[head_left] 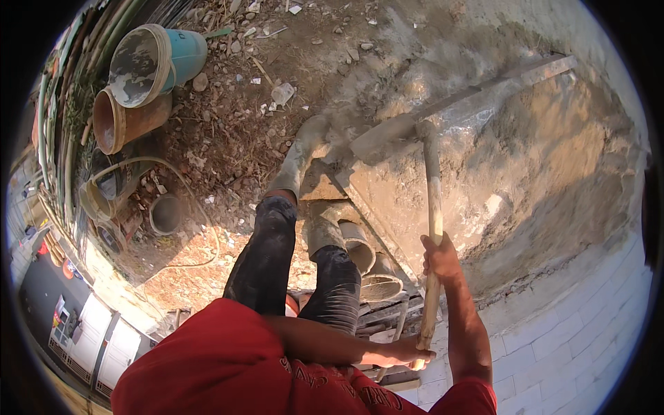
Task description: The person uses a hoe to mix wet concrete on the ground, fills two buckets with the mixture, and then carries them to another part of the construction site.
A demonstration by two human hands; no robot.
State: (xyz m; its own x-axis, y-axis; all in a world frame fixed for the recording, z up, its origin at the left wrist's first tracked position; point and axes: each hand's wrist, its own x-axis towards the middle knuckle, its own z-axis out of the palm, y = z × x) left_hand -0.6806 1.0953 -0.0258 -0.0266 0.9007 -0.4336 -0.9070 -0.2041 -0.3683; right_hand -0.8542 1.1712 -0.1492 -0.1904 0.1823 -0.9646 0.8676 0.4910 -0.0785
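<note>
Red shirt (207, 360) up close, hoe (434, 194) ahead.
From afar I see left hand (400, 352) clamped on its butt end (418, 364), right hand (441, 259) clamped farther ahead, probably for leverage.

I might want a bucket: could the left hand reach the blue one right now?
Probably not: the left hand grips the wooden handle, and the blue bucket lies well away, upper left.
</note>
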